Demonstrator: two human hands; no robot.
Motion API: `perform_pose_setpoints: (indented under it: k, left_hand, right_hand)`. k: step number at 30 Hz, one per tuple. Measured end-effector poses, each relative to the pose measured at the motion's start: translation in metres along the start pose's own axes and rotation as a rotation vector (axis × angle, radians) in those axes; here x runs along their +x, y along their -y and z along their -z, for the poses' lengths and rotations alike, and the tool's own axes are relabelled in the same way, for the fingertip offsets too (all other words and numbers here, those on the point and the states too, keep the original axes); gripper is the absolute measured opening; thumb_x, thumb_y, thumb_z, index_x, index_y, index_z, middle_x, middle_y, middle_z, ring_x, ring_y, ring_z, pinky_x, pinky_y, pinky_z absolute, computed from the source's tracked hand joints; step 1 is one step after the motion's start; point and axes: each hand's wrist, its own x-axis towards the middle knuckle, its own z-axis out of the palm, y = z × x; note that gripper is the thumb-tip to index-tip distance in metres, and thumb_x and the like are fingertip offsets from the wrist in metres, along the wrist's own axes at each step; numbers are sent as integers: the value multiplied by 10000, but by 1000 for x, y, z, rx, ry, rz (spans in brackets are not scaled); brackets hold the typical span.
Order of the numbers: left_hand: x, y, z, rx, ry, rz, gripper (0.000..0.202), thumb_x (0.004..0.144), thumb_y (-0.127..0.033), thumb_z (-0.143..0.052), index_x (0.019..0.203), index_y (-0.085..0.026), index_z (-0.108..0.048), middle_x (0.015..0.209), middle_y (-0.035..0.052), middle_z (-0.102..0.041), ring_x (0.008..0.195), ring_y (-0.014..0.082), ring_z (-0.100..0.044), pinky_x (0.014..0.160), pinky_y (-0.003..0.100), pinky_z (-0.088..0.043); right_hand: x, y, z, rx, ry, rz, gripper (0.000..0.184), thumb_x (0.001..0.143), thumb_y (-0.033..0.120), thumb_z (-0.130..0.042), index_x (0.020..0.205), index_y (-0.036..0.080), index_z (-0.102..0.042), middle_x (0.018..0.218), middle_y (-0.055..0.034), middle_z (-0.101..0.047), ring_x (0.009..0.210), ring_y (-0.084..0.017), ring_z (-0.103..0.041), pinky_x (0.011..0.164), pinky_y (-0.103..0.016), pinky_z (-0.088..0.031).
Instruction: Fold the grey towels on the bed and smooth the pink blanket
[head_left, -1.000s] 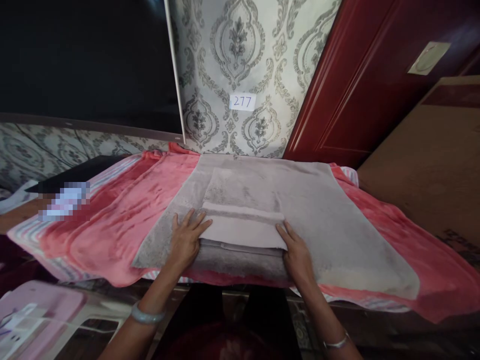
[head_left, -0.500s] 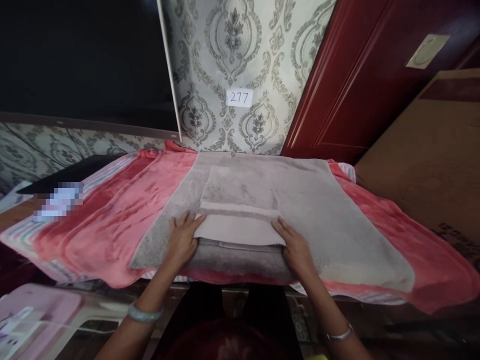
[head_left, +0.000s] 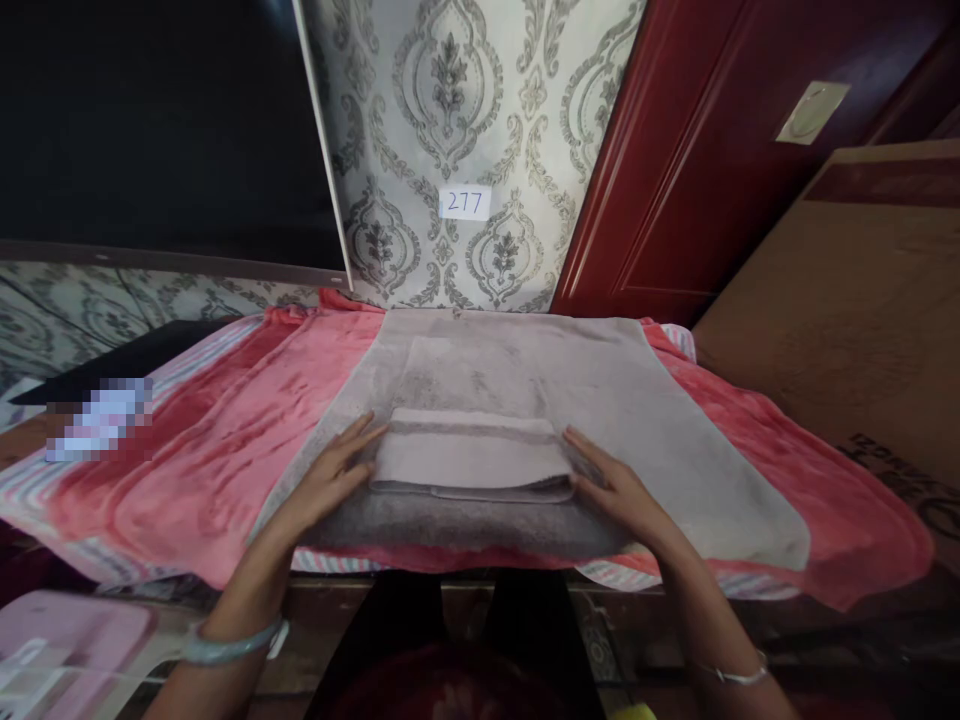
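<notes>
A light grey towel (head_left: pixel 472 458) lies on a larger grey cloth (head_left: pixel 675 460), its near part folded over into a flat rectangle with a darker band across it. The towel's unfolded part reaches back toward the wall and blends with the cloth. At the left edge of the fold is my left hand (head_left: pixel 334 475), fingers stretched and apart, the tips close to the fabric. My right hand (head_left: pixel 615 485) mirrors it at the right edge, fingers extended, the tips touching or very near the corner. Neither hand grips the towel.
A pink-red blanket (head_left: pixel 757 440) spreads beneath the grey cloth over a table. Behind stands a patterned wall with a paper label (head_left: pixel 465 202). A dark screen (head_left: pixel 165 140) is at left, a cardboard box (head_left: pixel 840 330) at right. A pink stool (head_left: pixel 75 640) stands lower left.
Both hands have moved outward from the folded edge and their fingers have straightened, letting go of the towel. The fold now lies flatter. The view has shifted slightly.
</notes>
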Motion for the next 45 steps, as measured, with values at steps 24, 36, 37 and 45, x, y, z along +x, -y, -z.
perform_pose_setpoints:
  k: [24, 36, 37, 45]
  left_hand:
    - [58, -63, -61, 318, 162, 44, 686, 995, -559, -340, 1578, -198, -301, 1651, 177, -225, 1531, 353, -175, 1192, 624, -174]
    - [14, -16, -17, 381, 228, 197, 636, 1020, -466, -281, 1565, -141, -308, 1636, 142, -288, 1522, 284, -236, 1209, 540, -222]
    - [13, -17, -13, 395, 200, 228, 620, 1019, -448, -293, 1549, -131, -341, 1630, 151, -300, 1519, 293, -243, 1205, 549, -231]
    - [48, -103, -42, 311, 121, -61, 617, 1025, -479, -295, 1529, -133, -378, 1638, 131, -288, 1532, 267, -209, 1236, 546, -156]
  right_hand:
    - [58, 41, -61, -472, 150, -156, 616, 1023, 548, -329, 1583, 290, -312, 1650, -91, -260, 1513, -306, -217, 1162, -525, -288]
    - [27, 12, -27, -538, 214, -278, 597, 1035, 461, -258, 1588, 240, -303, 1650, -67, -255, 1511, -282, -237, 1179, -518, -281]
    - [27, 15, -25, -548, 191, -298, 596, 1035, 445, -261, 1585, 223, -312, 1643, -82, -271, 1509, -288, -239, 1175, -526, -285]
    - [64, 101, -62, -491, 161, -53, 562, 1016, 291, -311, 1575, 250, -336, 1651, -59, -252, 1515, -289, -216, 1177, -547, -254]
